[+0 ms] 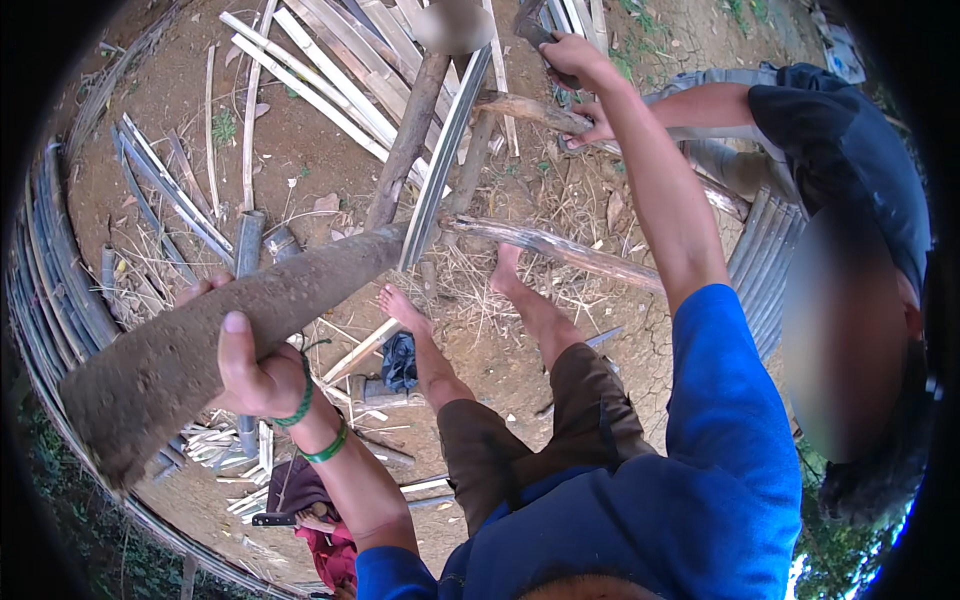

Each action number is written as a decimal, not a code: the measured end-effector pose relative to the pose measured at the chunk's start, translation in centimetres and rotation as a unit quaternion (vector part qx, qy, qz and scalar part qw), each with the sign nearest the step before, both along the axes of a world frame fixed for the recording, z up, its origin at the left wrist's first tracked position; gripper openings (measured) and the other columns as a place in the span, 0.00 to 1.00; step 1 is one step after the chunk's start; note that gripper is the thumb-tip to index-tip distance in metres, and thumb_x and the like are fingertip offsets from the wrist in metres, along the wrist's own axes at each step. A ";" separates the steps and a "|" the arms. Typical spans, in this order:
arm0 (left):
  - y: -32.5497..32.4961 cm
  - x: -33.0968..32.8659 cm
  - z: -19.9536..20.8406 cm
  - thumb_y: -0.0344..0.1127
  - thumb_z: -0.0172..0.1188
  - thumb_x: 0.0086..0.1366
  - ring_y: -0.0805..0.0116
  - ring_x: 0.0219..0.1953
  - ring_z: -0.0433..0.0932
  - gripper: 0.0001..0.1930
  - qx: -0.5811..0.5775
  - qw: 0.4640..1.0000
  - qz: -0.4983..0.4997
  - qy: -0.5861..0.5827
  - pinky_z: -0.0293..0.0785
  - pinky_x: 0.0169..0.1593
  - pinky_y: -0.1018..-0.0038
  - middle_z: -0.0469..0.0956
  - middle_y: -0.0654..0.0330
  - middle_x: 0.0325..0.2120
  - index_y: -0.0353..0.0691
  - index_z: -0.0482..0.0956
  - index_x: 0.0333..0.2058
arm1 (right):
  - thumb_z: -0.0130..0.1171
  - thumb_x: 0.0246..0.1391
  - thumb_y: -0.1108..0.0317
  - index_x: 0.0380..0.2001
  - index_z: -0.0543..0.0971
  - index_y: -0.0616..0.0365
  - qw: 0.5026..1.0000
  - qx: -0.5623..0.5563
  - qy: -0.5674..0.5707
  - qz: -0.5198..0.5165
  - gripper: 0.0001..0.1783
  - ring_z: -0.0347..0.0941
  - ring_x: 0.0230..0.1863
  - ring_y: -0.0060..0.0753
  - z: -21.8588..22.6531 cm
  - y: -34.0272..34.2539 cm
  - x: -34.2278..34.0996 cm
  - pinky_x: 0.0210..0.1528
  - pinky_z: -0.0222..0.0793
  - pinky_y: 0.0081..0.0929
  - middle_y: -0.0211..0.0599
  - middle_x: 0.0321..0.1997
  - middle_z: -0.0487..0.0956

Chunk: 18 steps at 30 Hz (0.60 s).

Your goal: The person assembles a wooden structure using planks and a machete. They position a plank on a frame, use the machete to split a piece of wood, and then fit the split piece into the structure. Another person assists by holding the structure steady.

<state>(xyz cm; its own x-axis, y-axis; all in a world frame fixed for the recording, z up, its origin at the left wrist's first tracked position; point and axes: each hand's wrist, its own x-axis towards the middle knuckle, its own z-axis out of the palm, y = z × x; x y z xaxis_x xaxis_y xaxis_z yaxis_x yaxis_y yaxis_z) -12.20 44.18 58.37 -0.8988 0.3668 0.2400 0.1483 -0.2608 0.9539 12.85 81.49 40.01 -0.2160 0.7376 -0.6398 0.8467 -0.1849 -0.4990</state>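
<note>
My left hand grips a thick, rough brown log, thumb on the near side and fingertips over the far side. The log slants from the lower left up to the middle, where its far end meets a split bamboo strip and other poles. My right hand reaches far forward, closed round a dark, curved piece that looks like wood; its full shape is unclear. Just below it, another person's hand rests on a wooden pole.
The other person leans in from the right. Split bamboo strips lie fanned out at the back. Bamboo poles are stacked at right. A weathered pole lies before my bare feet. A knife shows at lower left.
</note>
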 end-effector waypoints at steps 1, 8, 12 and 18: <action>0.2 0.6 0.3 0.26 0.61 0.47 0.52 0.40 0.77 0.26 0.005 1.000 -0.005 -0.007 0.75 0.49 0.59 0.74 0.41 0.41 0.25 0.65 0.47 | 0.49 0.62 0.61 0.47 0.75 0.62 0.994 0.088 -0.063 0.029 0.17 0.72 0.20 0.31 -1.2 -0.5 0.9 0.23 0.70 0.34 0.38 0.22 0.77; 0.5 0.8 1.1 0.26 0.61 0.47 0.52 0.41 0.74 0.26 -0.006 1.000 0.004 0.018 0.75 0.49 0.59 0.73 0.43 0.40 0.25 0.66 0.46 | 0.47 0.55 0.67 0.20 0.72 0.58 0.938 -0.340 -0.064 -0.007 0.12 0.69 0.14 0.31 -2.1 -2.7 2.4 0.15 0.65 0.33 0.37 0.17 0.73; 0.6 2.8 0.9 0.26 0.61 0.47 0.51 0.40 0.75 0.26 0.007 1.000 -0.019 0.011 0.76 0.47 0.58 0.73 0.42 0.40 0.24 0.65 0.46 | 0.47 0.54 0.71 0.20 0.72 0.63 0.993 -0.112 -0.026 -0.009 0.11 0.67 0.14 0.27 -1.8 -4.9 0.5 0.12 0.62 0.29 0.38 0.16 0.70; 0.5 3.2 1.1 0.27 0.60 0.48 0.53 0.43 0.75 0.24 -0.009 1.000 -0.027 -0.002 0.72 0.52 0.59 0.73 0.45 0.42 0.25 0.67 0.46 | 0.48 0.62 0.63 0.28 0.70 0.64 0.974 -0.169 0.077 -0.126 0.14 0.66 0.13 0.25 -2.1 -4.9 3.4 0.12 0.60 0.25 0.32 0.16 0.70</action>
